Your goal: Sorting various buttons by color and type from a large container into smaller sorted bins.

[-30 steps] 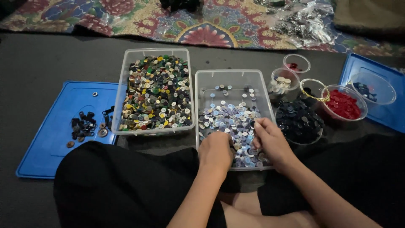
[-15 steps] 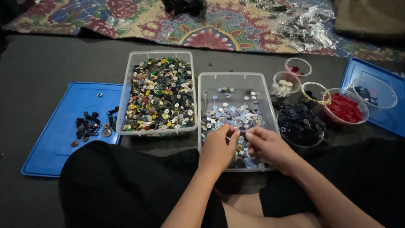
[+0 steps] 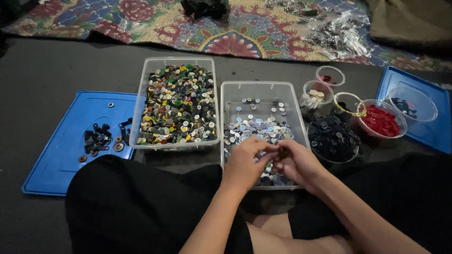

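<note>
Both hands meet over the near end of the clear bin of pale buttons (image 3: 260,126), low and centre in the frame. Left hand (image 3: 246,163) has its fingers curled in toward the right hand (image 3: 297,162), and the fingertips of the two touch around something small and dark — too small and too shaded to name, and whether either hand truly pinches it cannot be told. Forearms come up from the bottom edge, the right one cut off at the lower right corner, the left one crossing a knee in black cloth (image 3: 141,207).

Hands hide the front part of the bin, so the buttons under them cannot be seen. Just left of it stands a second clear bin of mixed-colour buttons (image 3: 178,104). At far left lies a blue lid (image 3: 56,155) with a few dark pieces on it — their kind is hard to make out. Right of the hands sit a bowl of dark buttons (image 3: 333,137), a bowl of red buttons (image 3: 380,120) and small cups (image 3: 316,92). Another blue lid (image 3: 426,127) is cut by the right edge.
</note>
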